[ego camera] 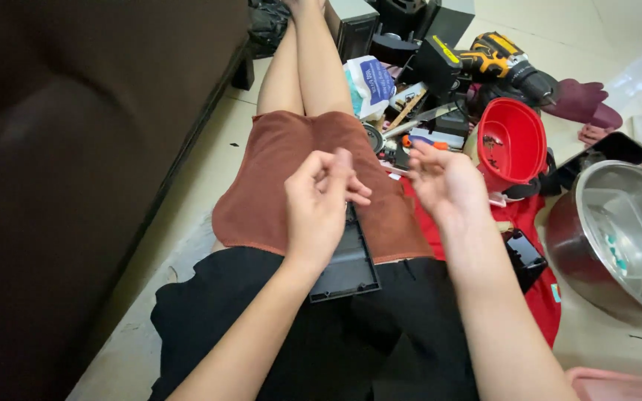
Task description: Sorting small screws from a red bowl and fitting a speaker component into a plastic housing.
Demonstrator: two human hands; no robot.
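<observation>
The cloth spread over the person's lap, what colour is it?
Rust-brown terry cloth, best seen in the head view.

A single head-worn camera looks steeply down and forward along the seated wearer's outstretched legs (there is no second view). It sits close above the left hand (pixel 319 204) and right hand (pixel 443 178), with the pale tiled floor (pixel 209 156) filling the frame's edges.

We're in a home room, down on the pale tiled floor (pixel 209 148): dark sofa (pixel 76 148) alongside, a cordless drill (pixel 503 63), red bucket (pixel 514 141) and steel bowl (pixel 618 238) scattered like a makeshift repair corner.
</observation>
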